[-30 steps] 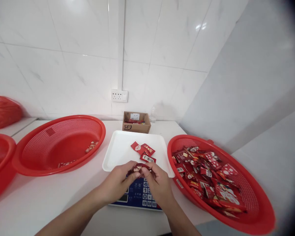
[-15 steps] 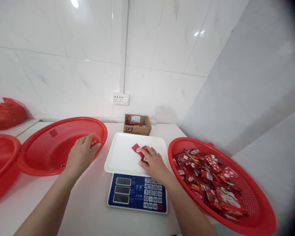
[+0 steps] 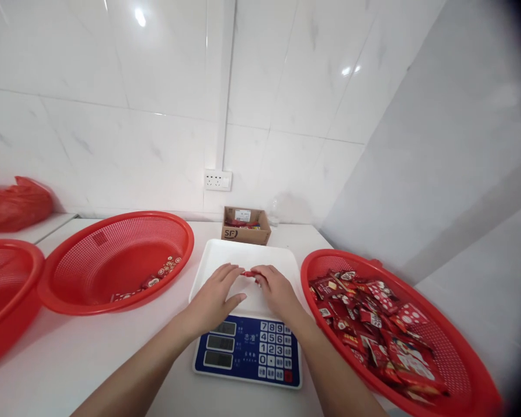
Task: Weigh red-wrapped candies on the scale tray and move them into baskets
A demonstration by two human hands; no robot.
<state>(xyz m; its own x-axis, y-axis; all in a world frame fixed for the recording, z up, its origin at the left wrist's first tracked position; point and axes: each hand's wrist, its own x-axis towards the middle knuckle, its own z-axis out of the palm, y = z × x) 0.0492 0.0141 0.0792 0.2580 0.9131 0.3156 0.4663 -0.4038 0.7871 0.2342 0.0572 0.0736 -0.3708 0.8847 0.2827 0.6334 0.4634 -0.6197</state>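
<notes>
Over the white scale pan (image 3: 208,260) my two hands come together at small red packets (image 3: 250,274). My right hand (image 3: 280,292) is closed on the packets, its fingers and thumb curled round them and partly hiding them. With thumb held apart, my left hand (image 3: 212,301) is open, and its fingertips reach the packets' left end. Below the pan is the blue scale panel (image 3: 247,353) with keys and displays, partly covered by my left wrist.
At right a red basket (image 3: 469,359) holds many red packets (image 3: 373,318). The left red basket (image 3: 113,223) has several packets along its near side. A cardboard box (image 3: 238,234) stands behind the pan. Farther left are another red basket (image 3: 8,301) and a red bag (image 3: 17,205).
My left hand has moved right from the left basket to the pan. My right hand, earlier laid over packets on the pan, now has them gathered in its fingers.
</notes>
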